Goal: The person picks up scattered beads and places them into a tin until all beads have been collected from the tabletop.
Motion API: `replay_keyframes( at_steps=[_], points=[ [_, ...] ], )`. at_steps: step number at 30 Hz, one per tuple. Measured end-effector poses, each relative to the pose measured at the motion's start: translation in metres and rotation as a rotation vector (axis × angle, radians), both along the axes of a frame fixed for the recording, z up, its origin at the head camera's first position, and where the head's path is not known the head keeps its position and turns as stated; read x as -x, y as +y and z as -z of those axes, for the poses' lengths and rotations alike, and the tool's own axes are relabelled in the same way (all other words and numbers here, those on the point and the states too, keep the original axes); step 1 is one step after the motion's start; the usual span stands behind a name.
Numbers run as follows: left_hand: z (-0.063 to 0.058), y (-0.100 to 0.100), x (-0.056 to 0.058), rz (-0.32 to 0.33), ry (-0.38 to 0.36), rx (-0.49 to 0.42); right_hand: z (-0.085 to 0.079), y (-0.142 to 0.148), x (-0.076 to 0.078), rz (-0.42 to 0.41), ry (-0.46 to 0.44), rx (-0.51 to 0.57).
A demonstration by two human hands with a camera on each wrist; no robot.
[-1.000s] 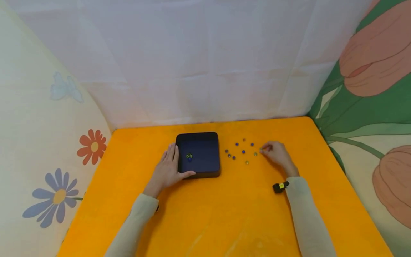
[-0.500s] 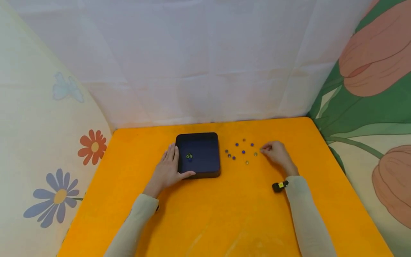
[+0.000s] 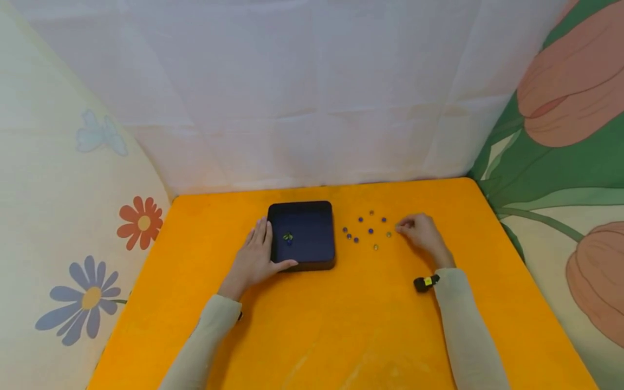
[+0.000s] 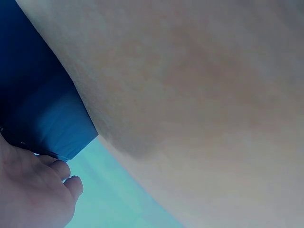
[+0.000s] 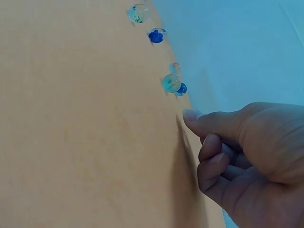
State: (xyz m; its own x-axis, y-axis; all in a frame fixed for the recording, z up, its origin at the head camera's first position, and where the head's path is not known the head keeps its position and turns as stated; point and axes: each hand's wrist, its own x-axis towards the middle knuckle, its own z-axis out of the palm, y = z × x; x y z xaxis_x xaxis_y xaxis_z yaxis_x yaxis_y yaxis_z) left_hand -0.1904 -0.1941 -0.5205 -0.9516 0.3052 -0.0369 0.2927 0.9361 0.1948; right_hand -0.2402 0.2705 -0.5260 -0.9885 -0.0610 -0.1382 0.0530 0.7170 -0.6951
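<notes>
On the orange table stands a dark, square, shallow tray point(image 3: 312, 238) with several marbles point(image 3: 288, 236), green and blue, in its left part. My left hand point(image 3: 251, 265) rests against it, fingers straight along the left wall and thumb over the front rim. The left wrist view shows mostly skin and the tray's blue-looking wall point(image 4: 61, 118). My right hand point(image 3: 420, 233) is right of the loose marbles, thumb and forefinger together in a pinch, with a small greenish marble at the tips in the head view. In the right wrist view the thumb of this hand point(image 5: 251, 152) hides what lies behind it.
Several loose marbles, blue such as this marble point(image 3: 370, 231) and clear yellowish such as this marble point(image 3: 375, 247), lie scattered between tray and right hand. A white cloth wall point(image 3: 312, 108) rises behind the table point(image 3: 312, 325). Flower-patterned cloths hang at both sides.
</notes>
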Motion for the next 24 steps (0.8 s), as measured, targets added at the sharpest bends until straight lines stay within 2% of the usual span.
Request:
replay_keyframes(
  at_steps=[10,24],
  points=[
    [-0.002,0.001,0.001,0.004,0.007,-0.007,-0.007,-0.003,0.0,0.0,0.02,0.02],
    [-0.001,0.001,-0.001,0.005,0.005,-0.004,-0.017,-0.024,0.002,0.003,0.036,0.068]
  ],
)
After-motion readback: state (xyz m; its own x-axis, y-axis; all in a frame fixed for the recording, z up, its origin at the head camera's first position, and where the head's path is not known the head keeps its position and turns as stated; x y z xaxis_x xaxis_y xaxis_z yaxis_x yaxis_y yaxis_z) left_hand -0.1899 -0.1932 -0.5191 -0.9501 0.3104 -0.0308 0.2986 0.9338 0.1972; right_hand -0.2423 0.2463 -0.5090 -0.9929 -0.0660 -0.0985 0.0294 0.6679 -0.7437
